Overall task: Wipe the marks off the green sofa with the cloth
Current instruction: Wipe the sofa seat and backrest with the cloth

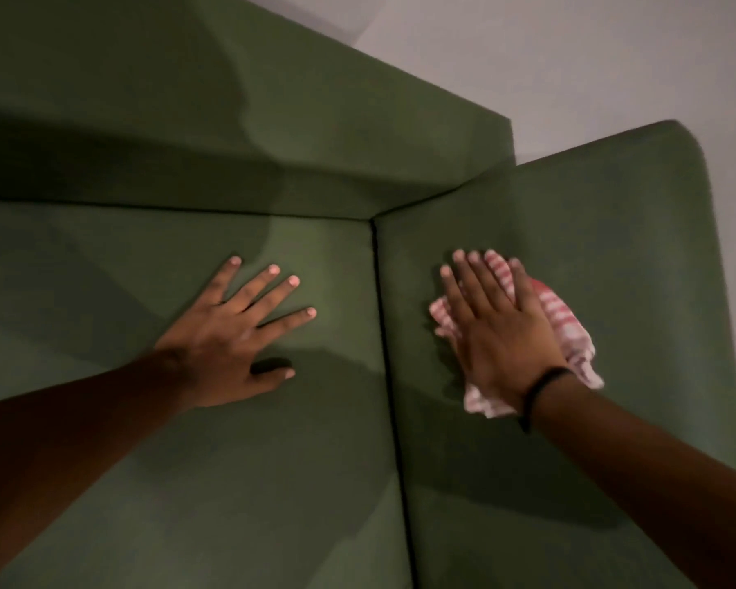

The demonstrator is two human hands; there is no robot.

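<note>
The green sofa (273,482) fills the view, with its seat on the left and the inner face of its armrest (591,231) on the right. My right hand (498,329) lies flat, fingers together, pressing a crumpled red-and-white checked cloth (566,329) against the armrest. The cloth sticks out around the palm and wrist. My left hand (234,333) rests flat on the seat cushion with fingers spread and nothing in it. No marks on the fabric can be made out in the dim light.
A dark seam (385,342) runs between the seat and the armrest. The backrest (230,121) rises behind the seat. A pale wall (570,48) stands behind the sofa. A black band sits on my right wrist (540,388).
</note>
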